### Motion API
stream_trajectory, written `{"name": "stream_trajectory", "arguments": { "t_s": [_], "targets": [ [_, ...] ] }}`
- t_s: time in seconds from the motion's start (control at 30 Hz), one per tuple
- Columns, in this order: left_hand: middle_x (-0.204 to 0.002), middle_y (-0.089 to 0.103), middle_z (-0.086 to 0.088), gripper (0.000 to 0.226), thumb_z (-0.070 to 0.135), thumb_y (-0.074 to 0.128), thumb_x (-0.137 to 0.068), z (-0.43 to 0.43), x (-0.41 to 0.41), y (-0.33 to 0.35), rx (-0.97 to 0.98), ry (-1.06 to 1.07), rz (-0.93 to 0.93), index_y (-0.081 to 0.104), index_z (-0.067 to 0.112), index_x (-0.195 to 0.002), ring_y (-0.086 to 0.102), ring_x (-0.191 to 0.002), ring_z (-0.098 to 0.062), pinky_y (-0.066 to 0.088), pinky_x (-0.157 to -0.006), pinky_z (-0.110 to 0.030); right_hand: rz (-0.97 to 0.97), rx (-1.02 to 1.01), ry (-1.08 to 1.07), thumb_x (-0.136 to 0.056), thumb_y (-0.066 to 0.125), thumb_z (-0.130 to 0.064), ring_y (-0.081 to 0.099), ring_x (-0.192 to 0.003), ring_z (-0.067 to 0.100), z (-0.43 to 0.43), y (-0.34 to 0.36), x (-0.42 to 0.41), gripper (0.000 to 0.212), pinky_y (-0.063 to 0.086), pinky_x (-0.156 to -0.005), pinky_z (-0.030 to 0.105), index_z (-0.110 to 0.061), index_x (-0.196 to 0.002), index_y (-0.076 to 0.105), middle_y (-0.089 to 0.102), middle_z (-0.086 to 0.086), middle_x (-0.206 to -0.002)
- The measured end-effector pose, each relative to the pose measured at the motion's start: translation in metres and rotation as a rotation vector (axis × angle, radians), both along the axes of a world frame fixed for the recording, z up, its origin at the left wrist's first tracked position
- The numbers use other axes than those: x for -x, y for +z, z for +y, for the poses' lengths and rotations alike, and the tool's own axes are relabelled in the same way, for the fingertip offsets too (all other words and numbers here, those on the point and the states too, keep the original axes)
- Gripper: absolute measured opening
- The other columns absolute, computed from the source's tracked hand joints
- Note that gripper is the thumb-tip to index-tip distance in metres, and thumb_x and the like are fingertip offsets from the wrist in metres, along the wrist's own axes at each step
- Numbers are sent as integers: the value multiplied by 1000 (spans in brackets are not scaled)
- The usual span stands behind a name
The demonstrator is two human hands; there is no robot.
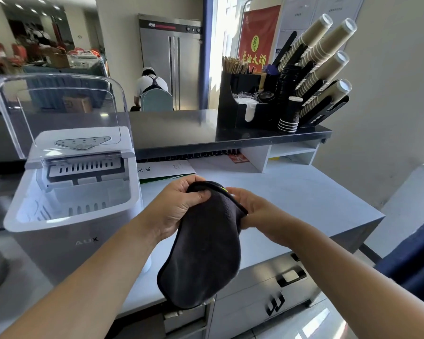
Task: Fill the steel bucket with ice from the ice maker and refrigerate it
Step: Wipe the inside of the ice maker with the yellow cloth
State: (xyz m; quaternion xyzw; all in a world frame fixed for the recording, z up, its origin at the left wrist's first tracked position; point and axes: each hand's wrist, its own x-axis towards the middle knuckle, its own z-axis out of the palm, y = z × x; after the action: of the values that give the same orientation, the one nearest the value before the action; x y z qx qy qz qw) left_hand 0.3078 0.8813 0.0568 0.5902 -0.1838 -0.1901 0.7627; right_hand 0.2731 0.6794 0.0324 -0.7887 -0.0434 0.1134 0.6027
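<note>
Just left of the hands stands the ice maker [71,241], a boxy machine with a silver-grey front carrying pale lettering and a white plastic top. Its clear, curved lid [59,106] is tipped up and back, so the inside shows: a smooth white basin with rows of narrow slots along the rear wall and a dark vented bar above them. An oval grey panel with small buttons sits on the top, behind the opening.

The left hand [179,209] pinches the upper edge of a dark cloth [206,253], thumb pressed on the front and fingers behind. The right hand [252,211] grips the cloth's right edge with curled fingers. This cloth is soft and fleecy, charcoal in colour, with a stitched border and rounded corners, and it hangs down below both hands.

Both hands are held over the pale, smooth counter [304,204], close to the machine's right side but apart from it. On the dark shelf behind, a black rack [240,111] holds slanted stacks of ribbed paper cups [323,57].
</note>
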Motion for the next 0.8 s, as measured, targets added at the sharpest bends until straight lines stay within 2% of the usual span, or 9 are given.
{"name": "stream_trajectory", "arguments": {
  "t_s": [0.1,0.17,0.27,0.4,0.53,0.63,0.73,0.8],
  "targets": [
    [-72,65,-1,16,-6,58,-85,5,-3,-1,-6,38,-10,64,8,-85,61,-67,-8,51,-67,-16,58,61,135,-72,55,19,63,-92,20,3,2,3,49,52,-79,30,-11,-111,59,67,7,-98],
    [-70,65,0,15,-6,59,-85,10,-8,-1,3,80,-2,63,8,-86,61,-64,-7,51,-64,-15,56,121,34,-77,58,16,63,-84,18,3,5,2,33,53,-77,27,-9,-100,62,66,6,-87],
    [-71,64,1,15,-6,60,-84,18,-16,-2,-49,139,-43,62,8,-87,61,-62,-4,50,-62,-13,1,107,-225,-77,64,12,60,-78,20,-4,14,-6,20,49,-74,26,-4,-89,64,64,10,-81],
    [-73,58,0,15,-2,66,-82,25,-26,2,-215,136,-159,60,11,-85,56,-63,-4,47,-62,-10,-31,218,-447,-72,74,2,58,-73,19,-7,33,-17,13,45,-75,30,-3,-82,69,64,12,-75],
    [-70,55,2,18,6,73,-79,25,-36,13,-416,115,-267,57,12,-81,51,-61,-8,42,-56,-9,-115,298,-526,-75,73,-2,49,-49,-1,-5,57,-23,7,37,-50,9,-7,-79,69,58,-1,-62],
    [-65,52,2,25,9,76,-76,23,-47,17,-484,115,-308,52,13,-74,48,-58,-10,41,-53,-14,-180,242,-586,-78,71,-3,43,-39,-2,-12,64,-31,8,31,-40,8,-9,-77,66,53,-4,-54],
    [-65,52,0,27,12,78,-74,18,-56,15,-535,152,-312,51,12,-74,47,-59,-12,39,-56,-20,-167,159,-582,-82,68,-2,54,-46,9,-19,60,-41,8,39,-40,17,-9,-79,63,57,3,-62],
    [-65,53,-1,26,13,78,-75,12,-64,11,-577,209,-307,52,9,-77,47,-59,-13,39,-56,-22,-122,53,-550,-85,63,1,64,-53,12,-20,52,-49,8,53,-47,23,-7,-82,60,62,6,-71]
  ]
}}
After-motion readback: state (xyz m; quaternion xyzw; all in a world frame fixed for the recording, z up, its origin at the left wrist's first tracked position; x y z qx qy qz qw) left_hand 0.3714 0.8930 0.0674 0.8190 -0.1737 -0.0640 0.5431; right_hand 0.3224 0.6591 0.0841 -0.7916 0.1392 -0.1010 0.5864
